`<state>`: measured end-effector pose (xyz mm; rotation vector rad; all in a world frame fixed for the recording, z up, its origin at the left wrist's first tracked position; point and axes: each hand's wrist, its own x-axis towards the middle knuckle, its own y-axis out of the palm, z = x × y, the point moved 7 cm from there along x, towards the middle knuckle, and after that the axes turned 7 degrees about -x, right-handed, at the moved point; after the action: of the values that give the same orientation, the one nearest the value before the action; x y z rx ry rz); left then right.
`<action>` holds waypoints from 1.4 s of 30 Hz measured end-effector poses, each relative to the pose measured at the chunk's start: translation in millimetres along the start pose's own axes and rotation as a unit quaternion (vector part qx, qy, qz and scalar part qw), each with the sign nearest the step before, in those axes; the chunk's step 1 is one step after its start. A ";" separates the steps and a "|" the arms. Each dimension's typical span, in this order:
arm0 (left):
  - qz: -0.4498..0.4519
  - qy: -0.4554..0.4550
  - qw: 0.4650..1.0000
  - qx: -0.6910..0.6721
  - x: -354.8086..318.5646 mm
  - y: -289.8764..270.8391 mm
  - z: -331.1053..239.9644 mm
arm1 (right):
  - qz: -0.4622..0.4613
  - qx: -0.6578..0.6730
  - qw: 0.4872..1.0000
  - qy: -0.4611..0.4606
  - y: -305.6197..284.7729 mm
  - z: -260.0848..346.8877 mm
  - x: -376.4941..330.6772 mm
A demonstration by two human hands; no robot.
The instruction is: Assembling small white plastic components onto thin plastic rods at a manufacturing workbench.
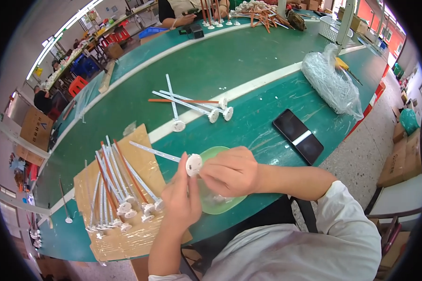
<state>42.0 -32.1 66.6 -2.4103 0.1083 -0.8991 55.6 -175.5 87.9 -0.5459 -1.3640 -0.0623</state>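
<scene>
My left hand (180, 201) pinches a pale strip with a round white disc (193, 165) on its end, and the strip points away to the upper left. Closed fingertips of my right hand (232, 173) are at the disc's right edge; whatever they hold is hidden. Under my hands sits a light green bowl (215, 150), partly covered by them, with small pale pieces inside that I cannot make out. To the left, a pile of white and orange-brown strips with white discs (126, 206) lies on a brown cardboard sheet (126, 248).
Several more disc-ended strips (213, 115) lie crossed beyond my hands. A black phone (297, 136), a clear plastic bag (330, 84) and a yellow-handled screwdriver (343, 66) rest on the green table at right. Across it, a person's hands (187, 19) are near upright strips and a loose heap (262, 13).
</scene>
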 end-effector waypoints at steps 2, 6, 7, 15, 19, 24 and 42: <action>0.002 -0.014 1.000 -0.006 0.1 0.0 3.0 | -0.009 -0.001 1.000 0.005 0.9 -2.8 -1.1; -0.006 -0.011 1.000 -0.023 0.3 -0.6 6.3 | -0.006 0.008 1.000 0.008 0.3 -4.7 1.0; -0.012 -0.004 1.000 -0.021 -1.3 -1.4 4.4 | 0.001 0.001 1.000 0.002 1.0 -3.7 0.7; 0.003 0.008 1.000 0.019 1.8 0.4 -1.1 | 0.006 0.004 1.000 -0.025 4.7 -3.8 -3.3; -0.001 0.002 1.000 0.026 4.0 3.4 2.4 | 0.016 -0.004 1.000 -0.026 8.1 -5.6 -3.2; -0.007 0.054 0.998 0.037 8.0 6.0 -0.1 | 0.014 -0.020 0.999 -0.038 12.4 -6.4 -10.5; -0.025 0.067 0.997 0.015 5.7 8.3 -2.5 | 0.023 -0.015 0.999 -0.037 11.7 -7.3 -7.3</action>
<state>45.8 -41.7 67.0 -2.3327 0.0848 -1.0777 64.7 -170.2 76.4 -0.6082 -1.4245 -0.0253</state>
